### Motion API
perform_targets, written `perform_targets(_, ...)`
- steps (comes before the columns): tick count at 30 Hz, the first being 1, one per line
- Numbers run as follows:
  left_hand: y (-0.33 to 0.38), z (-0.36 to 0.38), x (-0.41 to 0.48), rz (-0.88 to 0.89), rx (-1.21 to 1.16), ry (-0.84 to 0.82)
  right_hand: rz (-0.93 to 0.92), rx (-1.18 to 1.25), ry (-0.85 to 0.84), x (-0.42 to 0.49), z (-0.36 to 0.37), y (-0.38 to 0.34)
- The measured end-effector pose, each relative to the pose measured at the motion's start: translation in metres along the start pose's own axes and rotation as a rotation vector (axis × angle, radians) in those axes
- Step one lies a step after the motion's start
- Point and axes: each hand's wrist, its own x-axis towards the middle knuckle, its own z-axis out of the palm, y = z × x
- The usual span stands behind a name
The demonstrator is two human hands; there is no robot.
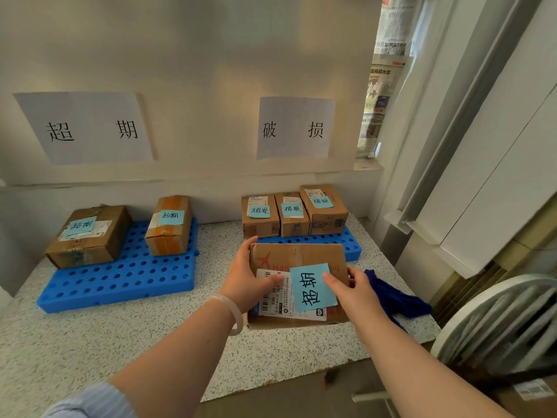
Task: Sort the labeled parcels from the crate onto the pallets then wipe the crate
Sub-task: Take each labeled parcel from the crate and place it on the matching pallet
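Note:
I hold a brown cardboard parcel point(297, 257) with a blue note reading 超期 above the speckled counter, just in front of the right blue pallet point(351, 247). My left hand point(250, 274) grips its left side, and my right hand point(351, 286) grips its right side. The left blue pallet point(120, 282) carries two parcels point(90, 235) point(169, 224) with 超期 notes. Three parcels point(294, 214) with 破损 notes stand in a row on the right pallet. No crate shows in this view.
Paper signs on the wall read 超期 point(87, 128) over the left pallet and 破损 point(295, 128) over the right. A dark blue cloth point(394, 295) lies on the counter point(90, 342) right of my hands. A white fan point(500, 324) stands at the lower right.

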Motion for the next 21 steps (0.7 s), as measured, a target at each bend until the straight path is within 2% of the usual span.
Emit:
perform_targets(7,0.002,-0.005,0.004,0.042,0.065,-0.004,-0.185,-0.251,-0.059,0.011,-0.01,-0.021)
perform_targets(10,0.002,-0.007,0.006,0.059,0.032,0.012,-0.204,-0.316,-0.06,0.015,-0.015,-0.03)
perform_targets(16,0.003,-0.01,0.012,0.13,0.109,0.174,-0.125,-0.214,-0.092,0.023,-0.007,-0.021)
perform_targets(21,0.005,-0.014,0.014,0.156,0.19,0.086,-0.017,-0.066,-0.082,0.024,0.008,-0.008)
